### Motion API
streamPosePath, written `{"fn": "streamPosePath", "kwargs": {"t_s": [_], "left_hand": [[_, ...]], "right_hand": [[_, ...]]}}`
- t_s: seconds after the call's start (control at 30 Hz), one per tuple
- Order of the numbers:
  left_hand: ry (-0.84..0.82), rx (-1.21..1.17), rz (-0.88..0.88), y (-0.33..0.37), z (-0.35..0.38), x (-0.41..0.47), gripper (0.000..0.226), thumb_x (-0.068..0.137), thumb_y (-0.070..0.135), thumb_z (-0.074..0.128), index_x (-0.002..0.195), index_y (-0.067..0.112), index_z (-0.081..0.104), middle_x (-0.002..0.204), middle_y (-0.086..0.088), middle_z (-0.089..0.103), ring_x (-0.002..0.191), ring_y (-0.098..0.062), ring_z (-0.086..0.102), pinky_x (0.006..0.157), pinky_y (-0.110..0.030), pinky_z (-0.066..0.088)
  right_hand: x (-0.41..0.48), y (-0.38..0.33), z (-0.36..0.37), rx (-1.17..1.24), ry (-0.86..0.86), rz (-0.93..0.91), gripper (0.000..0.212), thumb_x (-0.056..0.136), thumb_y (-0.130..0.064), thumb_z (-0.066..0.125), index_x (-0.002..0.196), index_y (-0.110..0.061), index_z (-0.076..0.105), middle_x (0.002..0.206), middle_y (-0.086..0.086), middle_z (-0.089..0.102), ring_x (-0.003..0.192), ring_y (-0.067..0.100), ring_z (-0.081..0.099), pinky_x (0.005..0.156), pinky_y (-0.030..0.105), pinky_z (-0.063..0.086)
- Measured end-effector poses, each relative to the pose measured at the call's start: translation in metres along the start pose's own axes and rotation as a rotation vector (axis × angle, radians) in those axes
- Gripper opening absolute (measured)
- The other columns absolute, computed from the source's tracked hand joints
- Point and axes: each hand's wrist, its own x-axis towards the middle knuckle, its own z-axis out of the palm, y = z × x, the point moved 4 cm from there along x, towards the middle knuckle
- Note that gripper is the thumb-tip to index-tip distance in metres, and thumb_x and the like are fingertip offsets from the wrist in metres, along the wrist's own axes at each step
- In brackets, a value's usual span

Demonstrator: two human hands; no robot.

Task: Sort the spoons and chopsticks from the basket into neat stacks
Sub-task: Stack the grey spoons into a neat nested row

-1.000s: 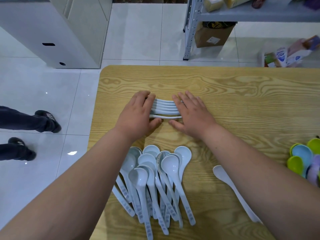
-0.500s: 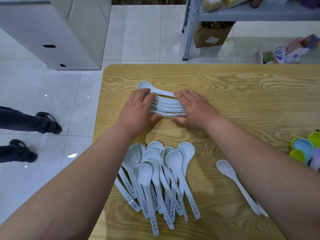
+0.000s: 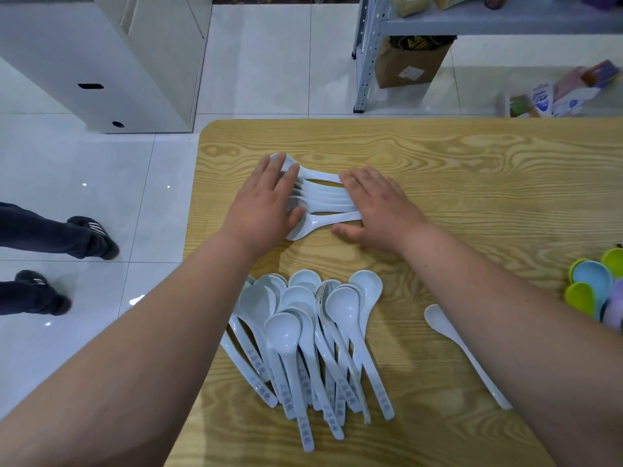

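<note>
two hands pressing, white spoons between

The wood-grain table carries a row of white spoons lying crosswise near its far left corner. A loose pile of white spoons lies nearer, a lone spoon to its right, and coloured spoons at the right edge.

The left hand hides most bowls of the lined-up spoons, and the right hand hides their handle tips. At three o'clock the coloured spoons run off the edge. Lettering on the piled spoons is too blurred to read.
</note>
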Motion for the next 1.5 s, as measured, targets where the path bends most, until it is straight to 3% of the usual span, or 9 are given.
{"fn": "streamPosePath", "kwargs": {"t_s": [0.13, 0.27, 0.37, 0.6, 0.77, 0.97, 1.17, 1.33, 1.5], "left_hand": [[0.052, -0.011, 0.046, 0.014, -0.017, -0.018, 0.061, 0.09, 0.03, 0.057, 0.144, 0.003, 0.048, 0.149, -0.023, 0.044, 0.142, -0.045, 0.034, 0.117, -0.052, 0.031], [0.106, -0.12, 0.037, 0.033, -0.036, -0.065, 0.043, 0.089, 0.026, 0.057, 0.127, 0.007, 0.062, 0.118, -0.013, 0.064, 0.112, -0.035, 0.056, 0.098, -0.044, 0.046], [0.063, -0.156, 0.015, 0.043, -0.042, -0.11, 0.031, 0.086, 0.016, 0.069, 0.116, 0.012, 0.067, 0.102, -0.005, 0.064, 0.099, -0.028, 0.057, 0.086, -0.032, 0.044], [-0.192, -0.194, -0.229, 0.049, -0.03, -0.177, 0.034, 0.089, 0.033, 0.069, 0.12, 0.021, 0.062, 0.113, 0.003, 0.059, 0.085, -0.021, 0.065, 0.059, -0.033, 0.048], [-0.23, -0.199, -0.321, 0.053, -0.024, -0.172, 0.011, 0.094, 0.028, 0.06, 0.098, 0.018, 0.057, 0.099, 0.001, 0.056, 0.073, -0.023, 0.059, 0.057, -0.037, 0.049], [-0.2, -0.591, -0.477, 0.056, -0.033, -0.182, 0.009, 0.091, 0.025, 0.064, 0.084, 0.026, 0.057, 0.061, 0.007, 0.051, 0.052, -0.006, 0.047, 0.052, -0.025, 0.039], [-0.151, -1.193, -0.836, 0.053, -0.034, -0.216, 0.02, 0.093, 0.019, 0.054, 0.093, 0.031, 0.069, 0.089, -0.009, 0.059, 0.078, -0.023, 0.061, 0.074, -0.044, 0.058], [-0.087, -1.507, -1.007, 0.06, -0.04, -0.228, 0.028, 0.097, 0.011, 0.045, 0.111, 0.012, 0.068, 0.107, -0.013, 0.065, 0.075, -0.021, 0.068, 0.082, -0.043, 0.056], [-0.086, -1.786, -1.138, 0.067, -0.049, -0.232, 0.014, 0.092, 0.013, 0.06, 0.104, 0.006, 0.06, 0.081, -0.01, 0.06, 0.076, -0.022, 0.057, 0.063, -0.033, 0.054]], "right_hand": [[-0.016, -0.006, -0.007, 0.027, 0.018, 0.014, 0.087, 0.093, -0.062, 0.052, 0.16, -0.023, 0.014, 0.168, 0.006, 0.011, 0.155, 0.027, 0.004, 0.125, 0.048, 0.012], [-0.074, -0.024, -0.015, 0.202, 0.281, -0.007, 0.055, 0.09, -0.04, 0.057, 0.136, -0.009, 0.056, 0.136, 0.013, 0.055, 0.13, 0.033, 0.05, 0.109, 0.051, 0.041], [-0.134, -0.045, -0.004, 0.32, 0.329, 0.047, 0.036, 0.089, -0.027, 0.062, 0.122, -0.012, 0.065, 0.118, 0.005, 0.062, 0.111, 0.024, 0.056, 0.098, 0.028, 0.041], [-0.211, -0.09, 0.051, 0.486, -0.042, 0.334, 0.065, 0.093, -0.054, 0.06, 0.149, -0.03, 0.036, 0.14, -0.005, 0.044, 0.125, 0.015, 0.047, 0.092, 0.027, 0.044], [-0.211, -0.104, 0.059, 0.61, -0.028, 0.429, 0.062, 0.097, -0.042, 0.061, 0.151, -0.031, 0.032, 0.143, -0.002, 0.046, 0.128, 0.018, 0.048, 0.095, 0.029, 0.043], [-0.216, -0.097, 0.061, 0.735, -0.01, 0.52, 0.052, 0.096, -0.032, 0.062, 0.144, -0.035, 0.04, 0.13, -0.003, 0.058, 0.118, 0.018, 0.056, 0.088, 0.032, 0.045], [-0.228, -0.094, 0.057, 0.765, -0.021, 0.527, 0.05, 0.093, -0.033, 0.066, 0.137, -0.037, 0.044, 0.129, -0.004, 0.059, 0.112, 0.017, 0.059, 0.087, 0.035, 0.049], [-0.238, -0.099, 0.044, 0.775, 0.066, 0.5, 0.045, 0.093, -0.032, 0.068, 0.134, -0.036, 0.049, 0.119, -0.007, 0.059, 0.107, 0.013, 0.057, 0.085, 0.034, 0.051], [-0.251, -0.122, 0.017, 0.833, 0.136, 0.42, 0.039, 0.094, -0.029, 0.068, 0.128, -0.04, 0.053, 0.103, -0.009, 0.06, 0.089, 0.005, 0.06, 0.076, 0.024, 0.049]]}}
